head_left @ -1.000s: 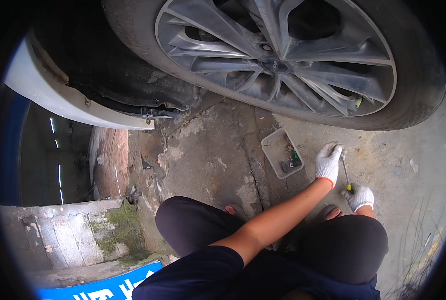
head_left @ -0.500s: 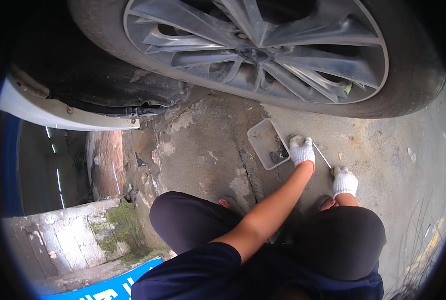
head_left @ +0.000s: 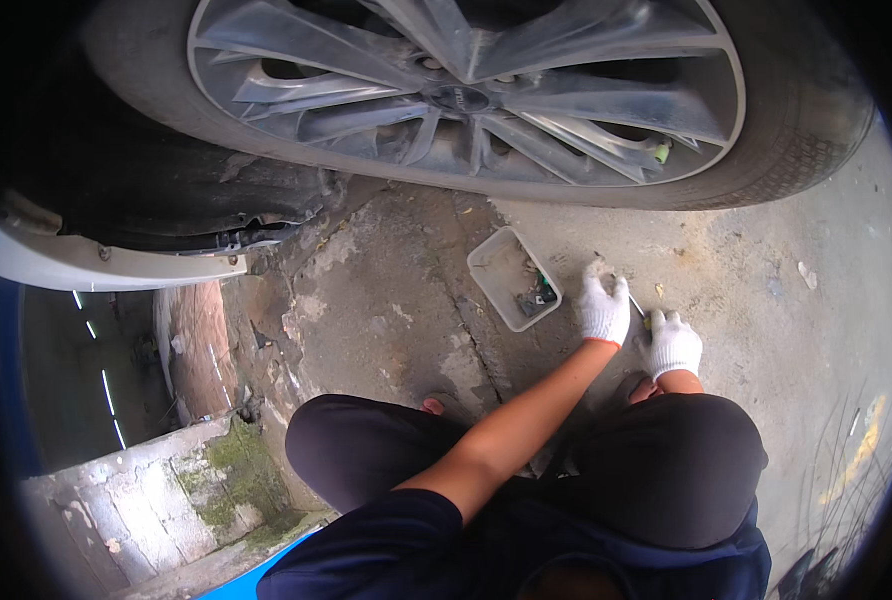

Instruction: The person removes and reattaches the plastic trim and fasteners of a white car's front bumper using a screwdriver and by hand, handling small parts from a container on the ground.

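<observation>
My left hand (head_left: pixel 604 312), in a white knitted glove with an orange cuff edge, is held just right of a clear plastic tub. Its fingers are bent together; whatever they may pinch is too small to make out. Close beside it, my right hand (head_left: pixel 674 346), also gloved in white, is closed around the handle of what looks like a screwdriver (head_left: pixel 636 302). The thin metal shaft slants up toward the left hand; a bit of yellow handle shows at the glove. Small dark and green pieces (head_left: pixel 538 296) lie in the lower end of the tub (head_left: pixel 474 268).
A car wheel (head_left: pixel 461 98) with silver spokes fills the top of the view, beyond my hands. White bodywork (head_left: pixel 116 262) juts in at the left. Cracked concrete ground (head_left: pixel 376 290) lies between my knees and the tyre. A mossy low wall (head_left: pixel 246 465) stands at lower left.
My right hand has come nearer to the left one, and less of the screwdriver shaft shows between them. The left hand's fingers have shifted slightly. The whole view has shifted a little.
</observation>
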Motion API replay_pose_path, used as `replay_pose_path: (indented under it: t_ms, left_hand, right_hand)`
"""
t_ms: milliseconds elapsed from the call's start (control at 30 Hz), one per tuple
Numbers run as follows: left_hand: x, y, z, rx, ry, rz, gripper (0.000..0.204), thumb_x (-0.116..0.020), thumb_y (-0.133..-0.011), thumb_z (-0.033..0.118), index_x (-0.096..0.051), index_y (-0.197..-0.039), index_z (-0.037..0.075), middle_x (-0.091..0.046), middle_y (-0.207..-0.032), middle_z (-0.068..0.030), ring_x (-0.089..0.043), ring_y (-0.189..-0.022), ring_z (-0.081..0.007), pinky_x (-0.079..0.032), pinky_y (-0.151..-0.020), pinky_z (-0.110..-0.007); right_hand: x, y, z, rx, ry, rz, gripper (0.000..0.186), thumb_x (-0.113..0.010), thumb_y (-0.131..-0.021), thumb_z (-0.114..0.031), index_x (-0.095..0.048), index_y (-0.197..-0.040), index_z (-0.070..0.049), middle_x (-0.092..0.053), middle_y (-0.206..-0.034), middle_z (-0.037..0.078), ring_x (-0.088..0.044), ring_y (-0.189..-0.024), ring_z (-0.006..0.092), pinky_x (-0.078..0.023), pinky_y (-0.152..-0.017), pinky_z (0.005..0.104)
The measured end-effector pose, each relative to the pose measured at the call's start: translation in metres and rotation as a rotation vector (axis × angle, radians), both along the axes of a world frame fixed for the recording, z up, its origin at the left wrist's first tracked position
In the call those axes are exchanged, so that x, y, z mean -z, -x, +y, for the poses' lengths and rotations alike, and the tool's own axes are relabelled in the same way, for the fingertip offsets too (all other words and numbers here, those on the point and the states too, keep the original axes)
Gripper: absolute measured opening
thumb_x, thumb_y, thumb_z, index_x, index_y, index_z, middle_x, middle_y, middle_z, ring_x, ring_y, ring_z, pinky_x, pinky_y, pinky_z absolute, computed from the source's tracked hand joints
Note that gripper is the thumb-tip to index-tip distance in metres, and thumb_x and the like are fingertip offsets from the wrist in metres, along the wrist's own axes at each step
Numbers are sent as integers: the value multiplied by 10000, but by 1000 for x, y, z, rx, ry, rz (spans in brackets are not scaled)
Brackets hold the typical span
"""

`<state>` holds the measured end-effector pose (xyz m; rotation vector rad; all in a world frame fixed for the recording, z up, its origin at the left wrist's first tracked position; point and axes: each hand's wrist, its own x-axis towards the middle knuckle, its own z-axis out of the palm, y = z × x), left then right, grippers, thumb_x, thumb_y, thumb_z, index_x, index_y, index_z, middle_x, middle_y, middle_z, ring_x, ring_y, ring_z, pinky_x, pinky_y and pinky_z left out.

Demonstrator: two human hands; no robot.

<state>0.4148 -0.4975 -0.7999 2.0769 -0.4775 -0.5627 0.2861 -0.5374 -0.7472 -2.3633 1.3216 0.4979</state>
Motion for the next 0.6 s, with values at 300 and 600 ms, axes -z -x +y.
replay_pose_path:
  t_ms: [300, 600]
  left_hand:
    - [-270, -63, -2, 715, 757, -422, 320, -673, -807, -28, -624, -1123, -14, -641, -998, -104, -628, -868, -247, -518, -779, -365]
    - [-384, -242, 102, 156, 758, -1360, 479, -662, -841, -38, -480, -1270, 69, -533, -1141, -130, -569, -946, -174, -520, -804, -322]
  right_hand:
    - [-17, -6, -30, 103, -72, -188, 503, -681, -812, -357, -586, -1251, -131, -632, -1123, 143, -650, -991, 331, -538, -823, 434]
    - [-143, -78, -64, -257, -194, -816, 358, -722, -794, -218, -614, -1101, -69, -644, -897, 169, -651, -817, 365, -532, -752, 444]
